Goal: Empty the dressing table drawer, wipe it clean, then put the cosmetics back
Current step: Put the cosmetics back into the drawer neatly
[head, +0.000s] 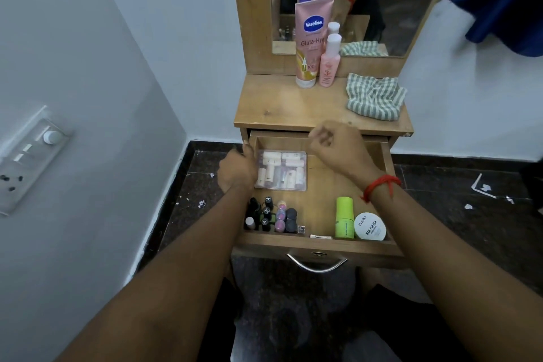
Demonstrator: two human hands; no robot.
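Note:
The wooden drawer stands pulled out under the dressing table top. Inside lie a clear plastic box of small white tubes, a cluster of nail polish bottles, a green tube and a white round nail polish remover tub. My left hand rests at the drawer's left wall, touching the clear box's left edge; its fingers are hidden. My right hand hovers over the drawer's back, fingers curled, nothing visible in it. A striped green-white cloth lies on the table top.
A pink Vaseline tube and a pink bottle stand at the mirror. A white wall with a switch plate is at left. The dark floor carries scraps of paper.

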